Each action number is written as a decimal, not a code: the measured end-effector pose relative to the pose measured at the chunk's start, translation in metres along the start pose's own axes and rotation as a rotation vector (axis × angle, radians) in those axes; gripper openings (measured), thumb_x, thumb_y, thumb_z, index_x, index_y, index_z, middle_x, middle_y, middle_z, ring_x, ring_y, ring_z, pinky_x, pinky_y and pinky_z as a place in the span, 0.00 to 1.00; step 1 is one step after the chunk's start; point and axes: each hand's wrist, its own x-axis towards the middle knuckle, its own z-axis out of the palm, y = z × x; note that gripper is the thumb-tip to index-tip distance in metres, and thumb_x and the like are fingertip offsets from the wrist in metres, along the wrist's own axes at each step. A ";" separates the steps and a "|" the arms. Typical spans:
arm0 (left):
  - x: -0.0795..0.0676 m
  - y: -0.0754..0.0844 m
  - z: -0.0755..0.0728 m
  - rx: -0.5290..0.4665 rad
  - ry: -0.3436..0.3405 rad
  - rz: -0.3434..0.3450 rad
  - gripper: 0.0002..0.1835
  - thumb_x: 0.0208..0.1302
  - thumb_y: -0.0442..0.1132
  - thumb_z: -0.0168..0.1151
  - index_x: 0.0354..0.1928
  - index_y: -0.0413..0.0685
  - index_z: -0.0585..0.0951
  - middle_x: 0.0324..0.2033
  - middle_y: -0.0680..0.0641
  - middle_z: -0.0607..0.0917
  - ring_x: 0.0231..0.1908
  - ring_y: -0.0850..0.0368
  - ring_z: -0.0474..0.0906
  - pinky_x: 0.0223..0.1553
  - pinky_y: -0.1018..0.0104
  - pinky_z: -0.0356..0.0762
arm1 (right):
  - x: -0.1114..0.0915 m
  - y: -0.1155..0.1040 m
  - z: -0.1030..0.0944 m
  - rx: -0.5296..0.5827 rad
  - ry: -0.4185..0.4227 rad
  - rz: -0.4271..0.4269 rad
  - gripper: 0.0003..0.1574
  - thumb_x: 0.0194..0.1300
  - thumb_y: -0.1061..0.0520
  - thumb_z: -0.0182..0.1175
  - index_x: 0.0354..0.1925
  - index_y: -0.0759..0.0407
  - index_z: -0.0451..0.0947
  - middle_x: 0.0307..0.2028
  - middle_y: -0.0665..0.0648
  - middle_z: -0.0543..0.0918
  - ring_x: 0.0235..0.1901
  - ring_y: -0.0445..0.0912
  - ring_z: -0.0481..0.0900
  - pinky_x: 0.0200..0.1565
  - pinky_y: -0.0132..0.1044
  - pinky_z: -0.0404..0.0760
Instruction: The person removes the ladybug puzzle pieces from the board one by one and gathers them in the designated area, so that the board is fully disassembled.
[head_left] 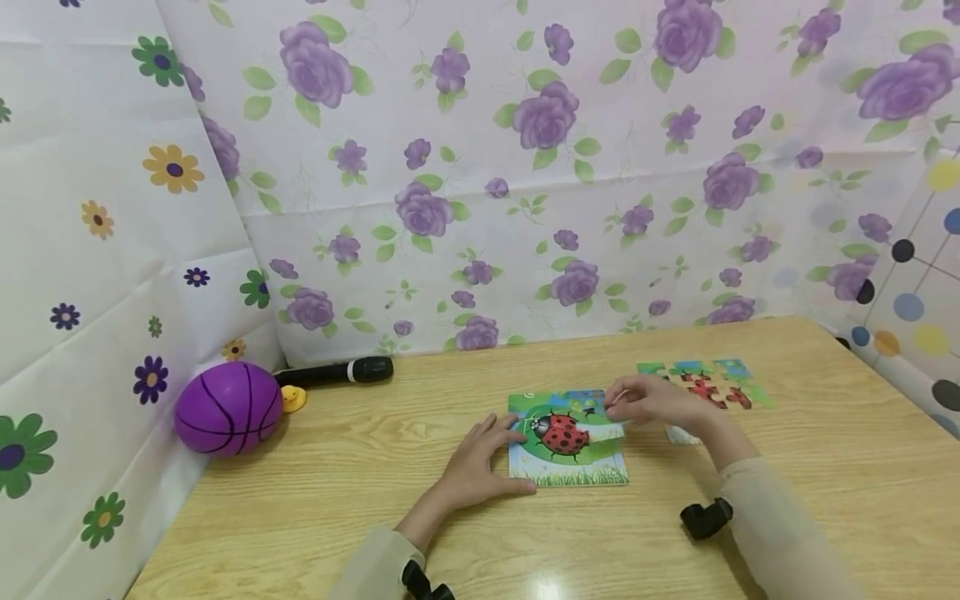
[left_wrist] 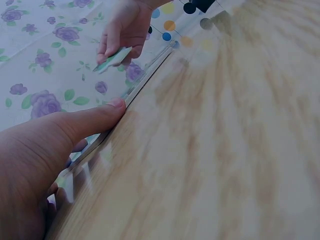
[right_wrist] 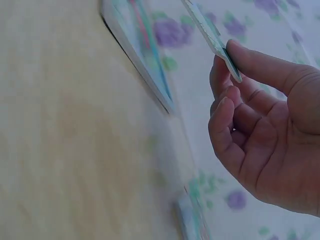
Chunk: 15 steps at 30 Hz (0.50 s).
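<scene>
A ladybug jigsaw puzzle (head_left: 558, 467) in a flat square board lies on the table, with a pale gap in its right part. At its left side my left hand (head_left: 480, 467) rests, fingers spread on the board and the thumb (left_wrist: 97, 120) against the near edge. Over the board's right side, my right hand (head_left: 660, 404) pinches a thin jigsaw piece (right_wrist: 212, 37) between thumb and index finger. That piece (left_wrist: 114, 59) is raised above the board and tilted. Several loose puzzle pieces (head_left: 701, 389) lie to the right, partly hidden behind the right hand.
A purple ball (head_left: 228, 408) stands at the table's left edge, beside a small yellow rubber duck (head_left: 293, 398) and a black microphone (head_left: 337, 372). Flowered sheets (head_left: 480, 250) hang along the wooden table's (head_left: 337, 475) back and left sides.
</scene>
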 end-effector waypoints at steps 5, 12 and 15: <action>0.001 0.001 0.001 0.004 -0.002 0.006 0.37 0.50 0.57 0.74 0.62 0.52 0.76 0.74 0.48 0.62 0.76 0.37 0.47 0.75 0.36 0.41 | -0.023 0.018 -0.038 -0.027 0.060 0.033 0.25 0.69 0.47 0.59 0.55 0.63 0.73 0.54 0.62 0.79 0.52 0.48 0.78 0.53 0.51 0.80; 0.001 -0.001 0.001 0.000 0.000 0.006 0.37 0.50 0.58 0.74 0.62 0.53 0.76 0.74 0.48 0.62 0.76 0.38 0.47 0.75 0.36 0.42 | -0.052 0.038 -0.074 -0.089 0.115 0.093 0.28 0.70 0.45 0.57 0.58 0.63 0.72 0.59 0.65 0.76 0.56 0.50 0.77 0.54 0.52 0.81; 0.001 -0.001 0.001 0.000 0.004 0.004 0.37 0.50 0.58 0.74 0.62 0.53 0.76 0.74 0.48 0.62 0.76 0.38 0.47 0.75 0.36 0.42 | -0.064 0.047 -0.085 -0.112 0.137 0.124 0.28 0.70 0.44 0.57 0.57 0.63 0.72 0.59 0.65 0.76 0.58 0.54 0.77 0.59 0.57 0.78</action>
